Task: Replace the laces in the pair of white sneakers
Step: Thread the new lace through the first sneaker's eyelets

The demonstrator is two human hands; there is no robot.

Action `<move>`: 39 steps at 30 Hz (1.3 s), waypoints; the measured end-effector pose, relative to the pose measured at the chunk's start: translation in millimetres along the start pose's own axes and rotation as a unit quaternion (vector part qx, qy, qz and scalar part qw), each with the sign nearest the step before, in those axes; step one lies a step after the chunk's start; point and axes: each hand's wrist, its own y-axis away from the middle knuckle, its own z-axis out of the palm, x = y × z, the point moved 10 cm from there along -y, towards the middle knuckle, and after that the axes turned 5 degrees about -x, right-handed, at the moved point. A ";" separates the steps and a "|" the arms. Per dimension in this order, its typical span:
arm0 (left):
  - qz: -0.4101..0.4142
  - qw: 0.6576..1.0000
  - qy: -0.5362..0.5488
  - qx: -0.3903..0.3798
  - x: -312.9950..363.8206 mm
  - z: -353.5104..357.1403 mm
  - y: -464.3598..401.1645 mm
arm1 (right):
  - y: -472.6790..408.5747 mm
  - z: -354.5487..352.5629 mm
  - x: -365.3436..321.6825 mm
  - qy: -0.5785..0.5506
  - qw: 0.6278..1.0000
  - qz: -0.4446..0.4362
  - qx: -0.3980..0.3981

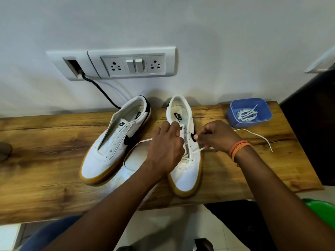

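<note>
both hands (165, 144) (216, 136) pinching white lace (253, 132) on right sneaker (186, 171), "nike" on insole (178, 116)

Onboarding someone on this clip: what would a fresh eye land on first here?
First, the two hands meeting over the right sneaker at centre: the left hand holds its tongue area while the right hand pinches a white lace that trails right across the wooden table. Next, the left sneaker beside it, eyelets bare, no lace. Then the blue tub at the far right, holding a coiled lace.
</note>
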 end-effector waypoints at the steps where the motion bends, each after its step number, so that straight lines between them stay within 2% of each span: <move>1: 0.000 1.000 -0.010 0.001 0.6 -1.1 -0.2 | -1.3 2.5 1.0 0.033 0.999 0.000 -0.005; 5: -0.022 1.000 -0.015 -0.015 -5.4 4.6 -2.7 | -4.0 9.2 6.0 0.079 0.997 0.004 -0.021; 14: -0.070 0.995 0.071 -0.018 -11.4 16.4 0.2 | -6.2 12.8 5.3 0.116 0.993 -0.004 -0.035; 21: 0.005 0.999 0.019 -0.036 2.7 18.1 -3.6 | -5.2 21.6 -0.5 0.145 0.988 -0.025 -0.051; 27: -0.068 0.991 0.113 -0.005 -13.6 15.0 -2.9 | -2.5 22.0 -5.4 0.157 0.986 -0.041 -0.049; 33: -0.110 0.981 0.160 -0.025 -23.9 12.7 -5.1 | -3.4 23.7 -2.3 0.158 0.985 -0.041 -0.065; 39: -0.099 0.984 0.138 -0.046 -19.7 16.0 -5.7 | -4.4 24.8 -4.3 0.169 0.983 -0.051 -0.059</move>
